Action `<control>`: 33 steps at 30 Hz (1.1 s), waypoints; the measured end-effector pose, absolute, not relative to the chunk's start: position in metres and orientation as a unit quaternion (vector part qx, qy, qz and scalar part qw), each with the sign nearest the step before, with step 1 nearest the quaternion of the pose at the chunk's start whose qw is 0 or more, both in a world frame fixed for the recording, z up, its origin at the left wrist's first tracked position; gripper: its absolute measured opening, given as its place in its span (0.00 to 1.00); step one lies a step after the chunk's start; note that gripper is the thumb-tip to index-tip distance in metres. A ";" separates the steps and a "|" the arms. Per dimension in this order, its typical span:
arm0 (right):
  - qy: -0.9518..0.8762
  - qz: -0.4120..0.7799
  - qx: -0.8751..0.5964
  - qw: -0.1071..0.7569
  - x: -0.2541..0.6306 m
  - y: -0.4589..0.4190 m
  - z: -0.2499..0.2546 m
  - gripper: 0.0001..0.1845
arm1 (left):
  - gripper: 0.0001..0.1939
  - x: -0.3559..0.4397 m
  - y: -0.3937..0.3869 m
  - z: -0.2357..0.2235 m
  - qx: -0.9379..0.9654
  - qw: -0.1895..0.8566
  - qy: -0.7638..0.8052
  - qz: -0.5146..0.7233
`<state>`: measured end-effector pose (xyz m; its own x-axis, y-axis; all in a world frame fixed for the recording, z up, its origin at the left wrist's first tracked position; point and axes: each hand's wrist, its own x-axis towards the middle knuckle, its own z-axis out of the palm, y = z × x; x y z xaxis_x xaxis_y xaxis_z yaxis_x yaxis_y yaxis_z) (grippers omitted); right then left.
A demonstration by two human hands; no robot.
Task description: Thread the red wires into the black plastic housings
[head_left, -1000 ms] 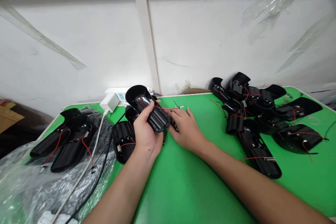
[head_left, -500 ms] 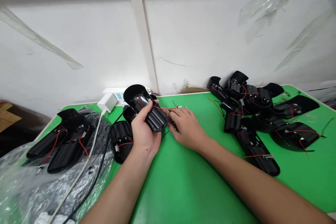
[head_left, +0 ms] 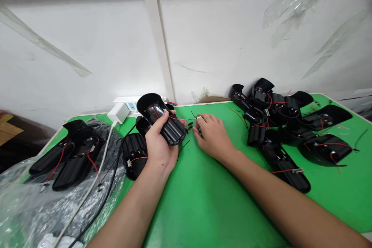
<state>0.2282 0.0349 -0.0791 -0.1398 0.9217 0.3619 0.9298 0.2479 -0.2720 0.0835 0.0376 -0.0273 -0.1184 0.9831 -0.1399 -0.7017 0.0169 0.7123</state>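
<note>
My left hand (head_left: pixel 161 147) is closed around a black plastic housing (head_left: pixel 171 130), its flared, scooped end pointing up and away and its ribbed part towards me. A thin red wire (head_left: pixel 184 119) runs from the housing to the right. At its far end a small whitish piece (head_left: pixel 198 117) sits against the fingers of my right hand (head_left: pixel 213 133), which are pinched together low over the table. Between the two hands lie a few small dark parts (head_left: pixel 190 126). A second black housing (head_left: pixel 135 157) with a red wire rests just left of my left wrist.
Several wired black housings (head_left: pixel 286 162) are heaped on the right of the green table (head_left: pixel 221 209). Two more (head_left: pixel 77 159) lie on clear plastic wrap (head_left: pixel 37 209) at left. A white charger (head_left: pixel 119 113) with a white cable and a black cable stands by the wall.
My right hand has moved a little to the right, away from the housing, uncovering the small dark parts. My left hand keeps its hold on the housing.
</note>
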 end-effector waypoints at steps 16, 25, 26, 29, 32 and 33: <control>-0.766 0.075 -0.555 0.316 0.227 0.037 -0.082 0.21 | 0.12 0.085 0.036 -0.025 0.213 0.644 0.332 0.655; -0.822 0.074 -0.495 0.272 0.227 0.038 -0.086 0.14 | 0.14 0.084 0.035 -0.025 0.217 0.643 0.352 0.644; -0.821 0.072 -0.491 0.281 0.228 0.039 -0.087 0.13 | 0.14 0.084 0.035 -0.025 0.218 0.642 0.354 0.644; -0.813 0.066 -0.492 0.303 0.230 0.042 -0.088 0.10 | 0.14 0.085 0.035 -0.025 0.216 0.642 0.351 0.647; -0.798 0.056 -0.514 0.309 0.231 0.042 -0.086 0.09 | 0.14 0.085 0.035 -0.026 0.212 0.641 0.344 0.653; -0.792 0.052 -0.526 0.305 0.231 0.042 -0.085 0.09 | 0.15 0.085 0.035 -0.026 0.212 0.640 0.344 0.653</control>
<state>0.2310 0.0419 -0.0852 -0.2599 0.8651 0.4290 0.8014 0.4411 -0.4040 0.0851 0.0353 -0.0257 -0.0899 0.9824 -0.1635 -0.6912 0.0566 0.7204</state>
